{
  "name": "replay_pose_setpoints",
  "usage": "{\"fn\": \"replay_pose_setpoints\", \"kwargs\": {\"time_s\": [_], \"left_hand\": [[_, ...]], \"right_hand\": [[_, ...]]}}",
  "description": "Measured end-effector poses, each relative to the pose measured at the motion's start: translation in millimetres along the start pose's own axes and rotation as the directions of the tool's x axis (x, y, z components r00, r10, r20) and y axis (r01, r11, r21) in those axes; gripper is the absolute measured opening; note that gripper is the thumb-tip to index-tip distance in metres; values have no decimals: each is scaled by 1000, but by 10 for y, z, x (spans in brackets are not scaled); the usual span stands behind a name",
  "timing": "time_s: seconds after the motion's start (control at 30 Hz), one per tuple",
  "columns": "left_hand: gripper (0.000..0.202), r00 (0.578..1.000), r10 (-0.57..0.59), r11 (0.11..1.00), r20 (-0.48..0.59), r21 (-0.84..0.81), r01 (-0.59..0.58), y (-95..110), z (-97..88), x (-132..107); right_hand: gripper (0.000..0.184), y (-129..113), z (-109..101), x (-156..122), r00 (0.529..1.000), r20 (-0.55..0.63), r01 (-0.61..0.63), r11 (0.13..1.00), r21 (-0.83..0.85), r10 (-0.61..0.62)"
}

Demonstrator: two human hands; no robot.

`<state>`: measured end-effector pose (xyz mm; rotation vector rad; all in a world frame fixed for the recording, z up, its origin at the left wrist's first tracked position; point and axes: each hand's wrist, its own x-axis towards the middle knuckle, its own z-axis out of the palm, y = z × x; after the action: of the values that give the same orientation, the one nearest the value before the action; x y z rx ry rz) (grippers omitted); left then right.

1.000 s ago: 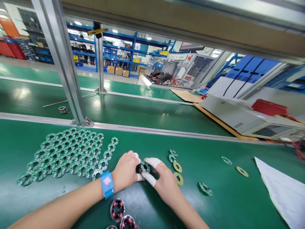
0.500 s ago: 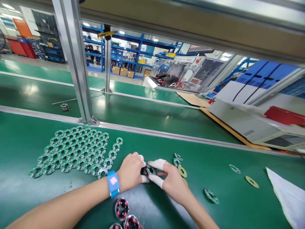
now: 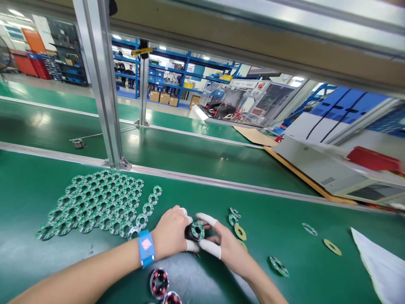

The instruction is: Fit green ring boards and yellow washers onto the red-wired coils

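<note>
My left hand (image 3: 172,230), with white finger cots and a blue wrist strap (image 3: 146,248), is closed around a dark round motor stator, mostly hidden by the fingers. A green ring-shaped circuit board (image 3: 198,231) sits against the stator's face, turned towards me. My right hand (image 3: 221,240), also in white finger cots, has its thumb and fingers around the board's rim; exact contact is hard to see. Wound stators with red-brown coils (image 3: 159,283) stand below my left wrist. Many ring boards (image 3: 91,197) lie in rows at the left, with a short line of them (image 3: 148,208) beside the rows.
Right of my hands lie ring boards (image 3: 278,266) and yellow rings (image 3: 240,232). A white sheet (image 3: 376,266) is at the right edge. An aluminium post (image 3: 99,84) rises behind the boards. Another stator (image 3: 78,143) lies beyond the rail (image 3: 190,175); a grey cabinet (image 3: 319,164) stands at far right.
The ring board now faces me more squarely and shows more fully. My right thumb and index finger have spread farther apart around it. My left hand keeps its hold.
</note>
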<state>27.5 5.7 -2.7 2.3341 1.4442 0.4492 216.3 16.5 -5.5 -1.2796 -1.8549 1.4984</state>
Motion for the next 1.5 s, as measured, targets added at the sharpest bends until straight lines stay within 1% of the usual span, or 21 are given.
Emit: {"fn": "replay_pose_setpoints", "kwargs": {"time_s": [0.07, 0.13, 0.2, 0.3, 0.4, 0.5, 0.57, 0.63, 0.7, 0.77, 0.8, 0.87, 0.97, 1.03, 1.1, 1.17, 1.23, 1.3, 1.37, 1.43, 1.5], "left_hand": [[37, 998, 42, 999, -48, -12, -42, 37, -71, -34], [25, 991, 125, 991, -53, 44, -123, 85, -104, -62], [16, 972, 233, 961, 14, 149, -232, 130, -86, -79], [16, 932, 352, 886, 86, 290, -362, 175, -5, -92], [15, 903, 422, 824, 75, 384, -417, 205, 64, -111], [15, 894, 440, 799, 82, 419, -431, 224, 83, -130], [18, 909, 409, 834, 85, 368, -410, 210, 57, -125], [20, 936, 347, 909, 64, 223, -353, 161, -10, -95], [26, 967, 256, 967, 6, -3, -256, 82, -121, -44], [40, 989, 144, 968, -29, -203, -146, -8, -252, 16], [46, 996, 89, 960, -19, -265, -91, -52, -314, 44], [54, 998, 22, 945, 53, -327, -4, -123, -405, 86], [55, 988, 23, 927, 154, -374, 37, -169, -415, 95], [55, 986, 40, 921, 165, -388, 28, -148, -339, 68], [53, 988, 63, 920, 144, -391, -2, -92, -234, 45], [37, 988, 100, 920, 114, -390, -49, -42, -158, 75], [19, 993, 96, 921, 71, -385, -61, -64, -168, 198], [13, 1000, -4, 927, -10, -375, 0, -214, -291, 409], [18, 981, -149, 930, -125, -354, 96, -492, -500, 644], [31, 940, -266, 921, -215, -344, 183, -819, -727, 825], [29, 889, -356, 906, -289, -339, 253, -1078, -918, 923]], "right_hand": [[62, 1, -47, -4, 999, 50, -4, 1000, 30, 2], [53, -7, -56, 1, 999, 36, 32, 999, 11, -32], [43, -13, -22, 3, 998, 9, 66, 997, -29, -65], [38, -2, 76, -14, 995, -68, 72, 993, -89, -79], [39, 20, 134, -42, 984, -158, 64, 989, -131, -85], [43, 18, 64, -60, 987, -132, 76, 994, -79, -86], [40, -7, -38, -73, 989, -127, 72, 997, -43, -77], [28, -44, -135, -99, 994, -102, 27, 998, -55, -33], [17, -80, -183, -137, 1000, -8, -23, 994, -103, 23], [14, -106, -164, -174, 989, 132, -50, 987, -150, 70], [12, -114, -132, -187, 976, 199, -52, 984, -169, 86], [13, -125, -40, -200, 938, 326, -56, 980, -191, 118], [18, -140, 112, -199, 903, 417, -27, 982, -186, 104], [21, -150, 185, -199, 904, 423, 14, 982, -191, 69], [23, -160, 222, -208, 901, 431, 42, 977, -210, 54], [23, -175, 216, -223, 885, 461, 52, 972, -231, 62], [24, -196, 167, -241, 863, 500, 63, 966, -252, 74], [26, -220, 77, -262, 856, 509, 57, 961, -271, 93], [26, -228, -39, -293, 872, 470, -1, 961, -276, 136], [28, -199, -165, -351, 911, 366, -96, 961, -259, 190], [29, -120, -286, -451, 953, 206, -171, 957, -235, 222]]}}
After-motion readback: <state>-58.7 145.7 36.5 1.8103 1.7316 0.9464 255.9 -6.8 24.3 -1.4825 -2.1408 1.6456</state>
